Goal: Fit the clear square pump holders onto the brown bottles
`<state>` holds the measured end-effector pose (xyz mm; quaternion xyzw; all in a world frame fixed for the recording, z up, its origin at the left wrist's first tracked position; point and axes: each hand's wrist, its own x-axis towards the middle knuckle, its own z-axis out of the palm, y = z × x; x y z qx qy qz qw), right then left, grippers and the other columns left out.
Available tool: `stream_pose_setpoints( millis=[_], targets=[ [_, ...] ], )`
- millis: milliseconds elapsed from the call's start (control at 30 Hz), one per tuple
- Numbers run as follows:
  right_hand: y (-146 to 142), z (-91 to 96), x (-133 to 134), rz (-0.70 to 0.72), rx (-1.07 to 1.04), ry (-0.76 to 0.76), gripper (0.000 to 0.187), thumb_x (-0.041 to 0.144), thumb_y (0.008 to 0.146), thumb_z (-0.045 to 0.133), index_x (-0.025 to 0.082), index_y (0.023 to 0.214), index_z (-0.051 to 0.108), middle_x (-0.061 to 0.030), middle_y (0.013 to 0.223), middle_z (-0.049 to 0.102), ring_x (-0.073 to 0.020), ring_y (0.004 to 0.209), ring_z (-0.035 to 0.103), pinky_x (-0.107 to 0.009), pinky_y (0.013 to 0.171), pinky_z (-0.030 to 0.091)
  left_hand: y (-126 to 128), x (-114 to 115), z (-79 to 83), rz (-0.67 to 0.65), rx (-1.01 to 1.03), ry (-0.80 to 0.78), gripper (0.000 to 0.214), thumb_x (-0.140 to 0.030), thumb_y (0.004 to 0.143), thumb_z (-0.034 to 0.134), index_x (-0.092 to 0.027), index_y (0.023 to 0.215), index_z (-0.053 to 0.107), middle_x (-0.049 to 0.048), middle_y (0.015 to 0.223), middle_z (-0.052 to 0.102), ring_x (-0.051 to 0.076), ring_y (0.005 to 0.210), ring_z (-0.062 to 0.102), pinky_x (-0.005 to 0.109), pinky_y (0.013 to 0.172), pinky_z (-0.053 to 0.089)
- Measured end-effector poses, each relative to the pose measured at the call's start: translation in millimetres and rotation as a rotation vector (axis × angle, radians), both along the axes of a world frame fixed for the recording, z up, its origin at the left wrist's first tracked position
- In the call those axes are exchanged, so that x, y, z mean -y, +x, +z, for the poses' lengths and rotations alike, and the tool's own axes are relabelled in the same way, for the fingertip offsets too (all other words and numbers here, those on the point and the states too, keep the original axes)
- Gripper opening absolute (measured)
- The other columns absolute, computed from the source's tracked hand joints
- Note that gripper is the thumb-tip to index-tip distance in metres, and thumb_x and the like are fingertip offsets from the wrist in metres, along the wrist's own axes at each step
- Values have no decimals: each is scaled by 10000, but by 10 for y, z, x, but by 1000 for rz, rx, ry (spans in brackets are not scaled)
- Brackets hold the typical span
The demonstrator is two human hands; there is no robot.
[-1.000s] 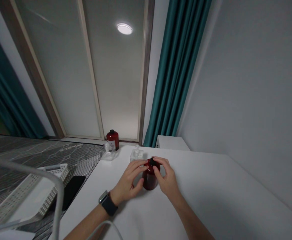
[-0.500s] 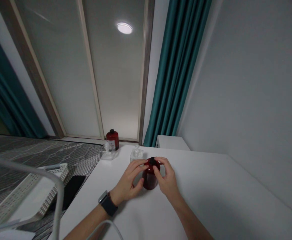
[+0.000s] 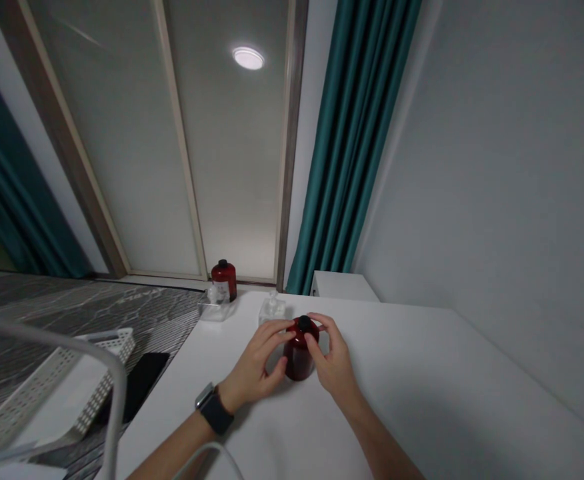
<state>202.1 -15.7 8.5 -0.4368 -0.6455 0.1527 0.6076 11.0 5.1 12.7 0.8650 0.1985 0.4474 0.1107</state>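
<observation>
A dark red bottle with a black cap stands upright on the white table. My left hand, with a dark watch on its wrist, curves round the bottle's left side, fingers at the shoulder and thumb lower down. From the right, my right hand has its thumb and fingers at the bottle's shoulder, close beside the cap; whether they touch the cap I cannot tell. Just behind the bottle sits a clear pump head in a clear holder.
Another red bottle stands at the table's far left corner, behind a second clear holder. Left of the table are a white perforated basket and a black flat object. A grey tube curves across the lower left.
My right fingers have shifted very slightly at the bottle's top, and a little more of the cap shows. The bottle stays in place between both hands.
</observation>
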Motion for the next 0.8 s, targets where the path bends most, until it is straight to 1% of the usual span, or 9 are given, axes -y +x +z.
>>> stream_pose_setpoints(
  millis=[67, 133, 367, 467, 567, 667, 800],
  targets=[
    [5, -13, 1, 27, 14, -22, 328, 225, 923, 554, 239, 1250, 584, -89, 1233, 661, -238, 1130, 611, -421, 1013, 480, -1, 1, -1, -1, 0, 0, 447, -161, 917, 477, -229, 1359, 490, 141, 1394, 538, 292, 1292, 496, 514, 1057, 431],
    [7, -31, -2, 39, 15, -32, 332, 231, 932, 547, 241, 1262, 578, -89, 1241, 662, -238, 1146, 608, -425, 1026, 473, -3, 0, -2, -1, -1, -2, 442, -164, 921, 479, -229, 1358, 490, 141, 1395, 537, 289, 1295, 493, 512, 1060, 431],
    [-6, -24, -10, -19, 8, 44, 297, 212, 899, 580, 243, 1192, 620, -83, 1135, 666, -233, 1042, 627, -404, 937, 526, 1, -4, 1, -5, 2, -2, 442, -179, 932, 474, -236, 1370, 485, 144, 1399, 539, 293, 1284, 507, 515, 1050, 441],
    [3, -22, -8, 1, 16, 51, 306, 216, 915, 564, 248, 1214, 616, -92, 1199, 652, -243, 1129, 607, -420, 989, 504, 5, -1, 8, -9, 7, -6, 434, -183, 935, 478, -239, 1365, 489, 141, 1394, 541, 293, 1281, 508, 517, 1049, 444],
    [15, -46, -9, 52, 19, -1, 356, 231, 939, 538, 253, 1292, 583, -93, 1307, 629, -248, 1226, 577, -434, 1063, 461, 4, 1, 11, -9, 7, -7, 424, -194, 940, 477, -237, 1362, 489, 142, 1392, 538, 292, 1285, 502, 515, 1050, 445],
    [15, -61, -12, 46, 11, -19, 353, 236, 937, 548, 252, 1288, 586, -89, 1273, 653, -242, 1181, 606, -426, 1050, 475, -2, -3, 3, -11, 7, -6, 418, -196, 945, 470, -231, 1361, 491, 145, 1392, 533, 291, 1289, 498, 516, 1054, 443],
    [5, -36, -10, -6, 8, 44, 306, 226, 918, 573, 247, 1220, 619, -88, 1174, 666, -236, 1091, 630, -407, 971, 523, -4, -10, -6, -14, 2, -10, 422, -192, 944, 472, -225, 1364, 489, 147, 1396, 527, 290, 1295, 491, 518, 1064, 430]
  ],
)
